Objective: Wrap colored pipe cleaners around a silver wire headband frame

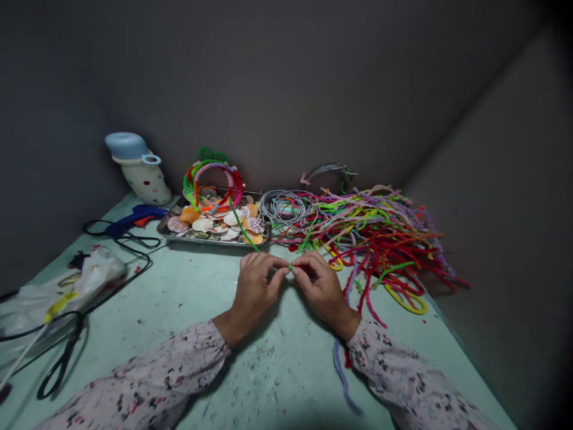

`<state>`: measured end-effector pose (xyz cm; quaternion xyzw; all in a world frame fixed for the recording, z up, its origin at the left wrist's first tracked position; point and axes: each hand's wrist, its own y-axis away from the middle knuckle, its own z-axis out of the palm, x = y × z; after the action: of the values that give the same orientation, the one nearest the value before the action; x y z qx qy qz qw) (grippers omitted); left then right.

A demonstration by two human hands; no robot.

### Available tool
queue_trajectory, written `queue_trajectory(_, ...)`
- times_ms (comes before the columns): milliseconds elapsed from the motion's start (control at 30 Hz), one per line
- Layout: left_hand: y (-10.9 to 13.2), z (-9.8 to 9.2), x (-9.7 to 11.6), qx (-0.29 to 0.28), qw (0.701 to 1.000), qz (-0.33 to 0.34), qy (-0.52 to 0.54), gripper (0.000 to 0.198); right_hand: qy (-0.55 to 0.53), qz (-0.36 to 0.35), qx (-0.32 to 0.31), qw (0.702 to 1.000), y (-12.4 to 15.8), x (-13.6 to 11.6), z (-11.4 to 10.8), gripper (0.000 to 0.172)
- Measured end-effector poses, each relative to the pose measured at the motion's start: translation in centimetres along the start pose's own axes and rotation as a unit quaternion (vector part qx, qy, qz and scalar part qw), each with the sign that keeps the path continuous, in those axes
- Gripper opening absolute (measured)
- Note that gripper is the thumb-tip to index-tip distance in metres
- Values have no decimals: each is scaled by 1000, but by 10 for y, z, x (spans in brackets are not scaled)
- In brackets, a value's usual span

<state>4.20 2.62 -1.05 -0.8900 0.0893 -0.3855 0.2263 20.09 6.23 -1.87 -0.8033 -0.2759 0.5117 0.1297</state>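
Fingertips nearly touching, both hands pinch a small green bit of pipe cleaner at the table's middle. My left hand [259, 283] is closed, thumb against index finger. A green pipe cleaner [243, 227] sticks up from behind it, leaning left over the shell tray; its lower part is hidden by the hand. My right hand [323, 286] is closed in the same kind of pinch, on the other side of the green bit. Just right of that hand lie loose pipe cleaners [371, 227] in many colours, heaped in a tangle.
A metal tray [210, 242] of seashells [203, 224] stands at the back, with pipe-cleaner-wrapped hoops [237, 179] on it. Beside it lies coiled grey wire [286, 209]. At left are a bottle [143, 176], a blue glue gun [134, 220], black cord [143, 266] and a plastic bag [101, 272].
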Motion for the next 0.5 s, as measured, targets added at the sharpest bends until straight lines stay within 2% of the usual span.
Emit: queue_trajectory(500,0,0,-2,-36,999,6,-26,10,5,-4,-6,1000,0,-2,1,5)
